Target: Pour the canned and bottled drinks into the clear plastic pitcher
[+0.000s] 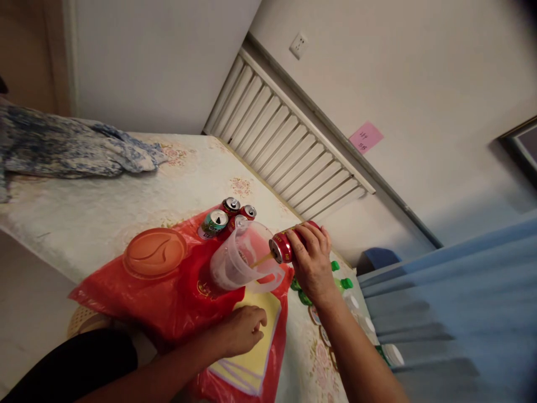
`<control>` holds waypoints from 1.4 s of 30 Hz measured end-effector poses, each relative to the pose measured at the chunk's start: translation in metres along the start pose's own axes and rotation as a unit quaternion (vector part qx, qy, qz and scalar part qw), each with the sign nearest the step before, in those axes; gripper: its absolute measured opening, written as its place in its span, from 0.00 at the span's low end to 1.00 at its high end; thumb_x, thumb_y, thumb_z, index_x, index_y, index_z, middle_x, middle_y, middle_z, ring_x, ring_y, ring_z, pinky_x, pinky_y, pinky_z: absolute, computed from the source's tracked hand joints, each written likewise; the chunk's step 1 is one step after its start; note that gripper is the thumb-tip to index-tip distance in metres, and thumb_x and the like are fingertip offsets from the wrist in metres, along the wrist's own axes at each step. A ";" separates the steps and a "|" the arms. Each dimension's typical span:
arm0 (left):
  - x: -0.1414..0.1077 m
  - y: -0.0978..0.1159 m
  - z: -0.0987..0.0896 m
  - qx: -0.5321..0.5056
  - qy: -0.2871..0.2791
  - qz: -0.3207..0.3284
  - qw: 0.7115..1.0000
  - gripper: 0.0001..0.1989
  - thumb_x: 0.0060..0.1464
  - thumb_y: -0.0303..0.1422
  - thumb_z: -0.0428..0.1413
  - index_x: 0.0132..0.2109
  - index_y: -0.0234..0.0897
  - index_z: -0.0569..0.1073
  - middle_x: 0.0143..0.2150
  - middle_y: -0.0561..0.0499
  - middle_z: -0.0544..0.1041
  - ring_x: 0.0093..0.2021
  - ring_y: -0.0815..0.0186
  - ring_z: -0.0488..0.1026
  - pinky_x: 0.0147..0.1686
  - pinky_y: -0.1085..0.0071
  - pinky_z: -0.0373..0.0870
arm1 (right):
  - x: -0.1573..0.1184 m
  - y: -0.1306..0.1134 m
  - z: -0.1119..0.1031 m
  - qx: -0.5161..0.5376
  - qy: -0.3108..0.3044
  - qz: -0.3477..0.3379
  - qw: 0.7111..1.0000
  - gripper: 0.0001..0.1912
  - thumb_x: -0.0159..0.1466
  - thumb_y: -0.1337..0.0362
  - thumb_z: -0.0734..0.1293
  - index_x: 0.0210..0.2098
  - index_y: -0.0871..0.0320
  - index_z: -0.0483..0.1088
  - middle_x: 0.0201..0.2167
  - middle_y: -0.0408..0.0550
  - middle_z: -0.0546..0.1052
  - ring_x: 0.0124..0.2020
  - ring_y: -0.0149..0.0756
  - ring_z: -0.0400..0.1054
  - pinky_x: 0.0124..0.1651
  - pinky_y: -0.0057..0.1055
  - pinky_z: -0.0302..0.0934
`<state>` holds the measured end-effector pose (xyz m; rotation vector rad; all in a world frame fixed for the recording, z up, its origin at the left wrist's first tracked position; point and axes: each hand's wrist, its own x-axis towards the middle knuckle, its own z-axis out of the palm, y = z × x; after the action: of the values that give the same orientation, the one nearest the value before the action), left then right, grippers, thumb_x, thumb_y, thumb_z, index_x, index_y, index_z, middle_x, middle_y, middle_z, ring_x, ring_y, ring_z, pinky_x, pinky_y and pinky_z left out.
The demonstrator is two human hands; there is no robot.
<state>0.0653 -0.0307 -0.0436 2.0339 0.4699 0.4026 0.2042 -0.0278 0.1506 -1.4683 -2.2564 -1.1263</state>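
Note:
My right hand [312,260] is wrapped round a red drink can [282,247], tipped on its side. A thin brownish stream runs from its opening into a clear plastic pitcher [229,260]. The pitcher leans to the left, its handle towards my hands; some liquid and foam show inside. My left hand [245,331] rests on a folded yellow cloth [262,350] below the pitcher. Its fingers are loosely bent and apart, with nothing in them. An orange-red round lid [156,252] lies left of the pitcher on a red plastic sheet [138,305].
Several opened cans, one of them a green can [213,224], stand behind the pitcher. Green-capped bottles [346,284] and jars are beyond my right forearm. A floral tablecloth [197,184] covers the table. A radiator [285,134] and a blue curtain [453,302] border it.

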 end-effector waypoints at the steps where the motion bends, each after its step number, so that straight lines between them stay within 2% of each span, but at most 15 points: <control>1: -0.001 0.001 -0.001 0.000 -0.003 -0.002 1.000 0.13 0.49 0.25 0.52 0.41 0.39 0.75 0.40 0.49 0.79 0.42 0.60 0.74 0.42 0.68 0.68 | 0.000 0.000 0.000 -0.001 -0.001 -0.003 1.000 0.25 0.68 0.71 0.64 0.63 0.52 0.62 0.56 0.56 0.71 0.62 0.48 0.60 0.67 0.58 0.48; 23: -0.002 0.006 -0.005 -0.001 -0.014 -0.009 1.000 0.13 0.50 0.25 0.52 0.43 0.38 0.75 0.42 0.47 0.80 0.45 0.59 0.74 0.46 0.66 0.68 | 0.004 -0.003 -0.001 -0.010 0.000 -0.022 1.000 0.22 0.69 0.71 0.63 0.62 0.53 0.63 0.55 0.57 0.71 0.63 0.48 0.60 0.67 0.58 0.48; 29: -0.005 0.010 -0.010 -0.009 -0.007 -0.005 1.000 0.13 0.51 0.25 0.52 0.42 0.38 0.75 0.41 0.47 0.79 0.42 0.60 0.73 0.44 0.66 0.68 | 0.001 -0.003 0.005 0.011 -0.001 0.003 1.000 0.23 0.68 0.72 0.63 0.62 0.53 0.63 0.55 0.56 0.71 0.62 0.48 0.60 0.67 0.58 0.48; 33: -0.007 0.009 -0.010 -0.015 -0.003 0.005 1.000 0.13 0.50 0.24 0.52 0.41 0.39 0.74 0.40 0.47 0.78 0.41 0.59 0.73 0.42 0.66 0.67 | -0.002 -0.001 0.011 0.057 -0.002 0.039 0.998 0.26 0.66 0.71 0.65 0.63 0.52 0.62 0.55 0.56 0.71 0.62 0.49 0.60 0.66 0.59 0.49; 37: -0.008 0.006 -0.008 -0.025 -0.003 0.000 1.000 0.13 0.50 0.24 0.52 0.41 0.41 0.74 0.39 0.49 0.77 0.40 0.60 0.72 0.41 0.67 0.67 | -0.008 0.005 0.021 0.162 0.015 0.114 0.980 0.30 0.61 0.67 0.69 0.62 0.55 0.63 0.56 0.58 0.71 0.60 0.50 0.63 0.62 0.55 0.57; 40: -0.008 0.004 -0.007 -0.024 -0.002 0.003 1.000 0.12 0.50 0.25 0.52 0.42 0.40 0.74 0.40 0.49 0.77 0.41 0.61 0.72 0.42 0.67 0.67 | -0.012 0.010 0.039 0.252 0.032 0.251 0.934 0.31 0.56 0.62 0.73 0.58 0.57 0.67 0.53 0.57 0.74 0.55 0.49 0.67 0.59 0.49 0.62; 42: -0.008 0.004 -0.006 -0.019 -0.009 0.001 1.000 0.12 0.50 0.25 0.52 0.42 0.40 0.74 0.40 0.48 0.77 0.41 0.61 0.72 0.42 0.67 0.67 | -0.014 0.010 0.056 0.329 0.021 0.355 0.875 0.32 0.52 0.60 0.75 0.56 0.59 0.69 0.50 0.55 0.77 0.52 0.47 0.70 0.56 0.46 0.65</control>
<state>0.0565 -0.0320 -0.0381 1.9998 0.4470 0.3920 0.2314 0.0041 0.1100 -1.6717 -1.5543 -0.1348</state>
